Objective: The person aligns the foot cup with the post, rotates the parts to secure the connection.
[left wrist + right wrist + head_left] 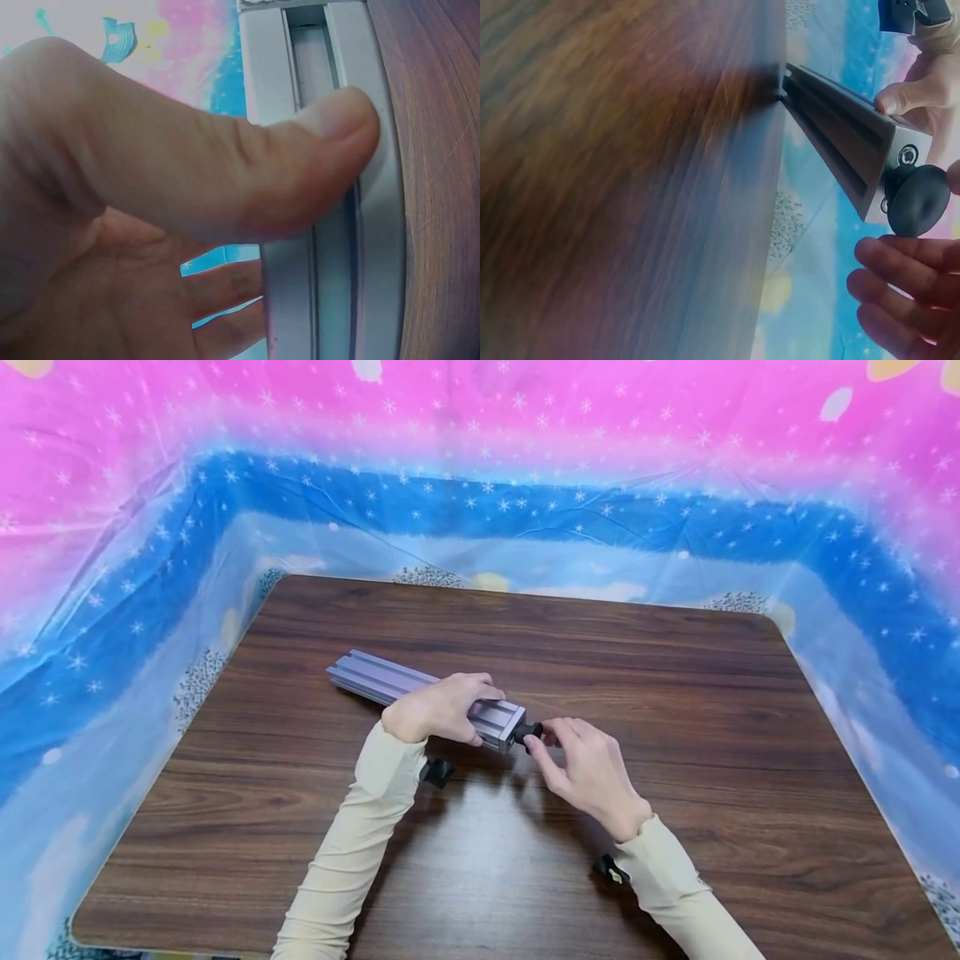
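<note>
A grey slotted aluminium bar (390, 681) lies slantwise on the wooden table (675, 710). My left hand (438, 708) grips the bar near its right end, the thumb (300, 157) pressed across a slot of the bar (375, 247). My right hand (581, 768) pinches a small black knob (527, 732) at the bar's end face. In the right wrist view the black knob (919, 201) sits against the end face of the bar (855, 142), with curled fingers (907, 277) below it.
A starry blue and pink plastic sheet (480, 485) walls the table on three sides. Black wrist-camera mounts show under the left sleeve (437, 771) and the right sleeve (609, 868).
</note>
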{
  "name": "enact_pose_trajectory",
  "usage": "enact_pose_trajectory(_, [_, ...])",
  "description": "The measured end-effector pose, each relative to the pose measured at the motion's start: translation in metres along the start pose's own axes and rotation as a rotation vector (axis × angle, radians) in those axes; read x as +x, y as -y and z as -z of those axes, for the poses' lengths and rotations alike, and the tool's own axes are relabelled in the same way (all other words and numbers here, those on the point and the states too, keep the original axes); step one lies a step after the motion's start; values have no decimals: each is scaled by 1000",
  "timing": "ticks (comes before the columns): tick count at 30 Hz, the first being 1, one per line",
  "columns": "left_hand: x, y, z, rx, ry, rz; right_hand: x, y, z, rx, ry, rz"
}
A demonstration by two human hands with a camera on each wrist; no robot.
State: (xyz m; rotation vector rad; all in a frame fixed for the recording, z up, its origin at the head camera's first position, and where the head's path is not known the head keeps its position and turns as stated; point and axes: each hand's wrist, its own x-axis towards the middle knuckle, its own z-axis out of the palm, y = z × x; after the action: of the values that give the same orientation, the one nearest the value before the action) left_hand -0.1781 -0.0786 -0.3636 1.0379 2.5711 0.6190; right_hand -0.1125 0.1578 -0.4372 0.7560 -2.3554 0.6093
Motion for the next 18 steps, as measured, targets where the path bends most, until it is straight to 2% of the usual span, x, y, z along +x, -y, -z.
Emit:
enact_pose_trajectory(7, [0, -1, 1, -3, 3, 5, 3, 3, -1, -43, 22, -62])
enact_pose_trajectory(12, [-2, 0, 2, 1, -1, -9, 1, 3, 2, -10, 62, -97])
enact_pose_trajectory(15, [-2, 0, 2, 1, -6, -20, -1, 1, 6, 56, 72, -61])
enact_pose_trajectory(18, [-3, 0, 4, -6, -11, -21, -3, -3, 8, 118, 86, 48])
